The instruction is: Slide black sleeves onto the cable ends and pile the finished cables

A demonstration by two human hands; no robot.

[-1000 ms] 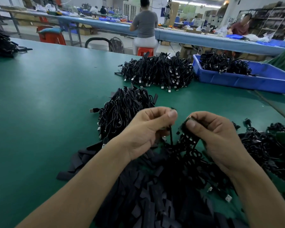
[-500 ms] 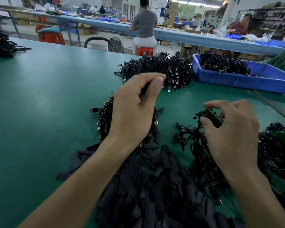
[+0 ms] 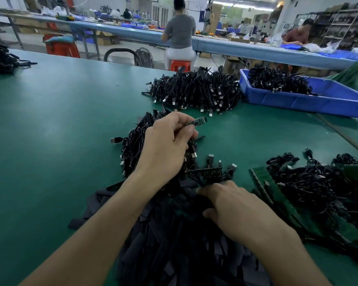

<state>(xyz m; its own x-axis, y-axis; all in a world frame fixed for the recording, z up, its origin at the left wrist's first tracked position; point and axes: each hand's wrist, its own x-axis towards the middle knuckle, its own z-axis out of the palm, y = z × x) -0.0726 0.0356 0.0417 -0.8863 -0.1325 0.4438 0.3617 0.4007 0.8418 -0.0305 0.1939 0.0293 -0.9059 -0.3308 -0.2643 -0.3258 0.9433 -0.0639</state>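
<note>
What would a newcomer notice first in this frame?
The hands at mid-table stand out: the left hand pinches a cable end above a cable pile, while the right hand reaches into the black sleeves heaped nearest the camera. Farther back, a bigger pile lies beside a blue bin of cables.

Blue bin [image 3: 298, 103], green table [image 3: 50, 120], seated person [image 3: 181, 32].
</note>
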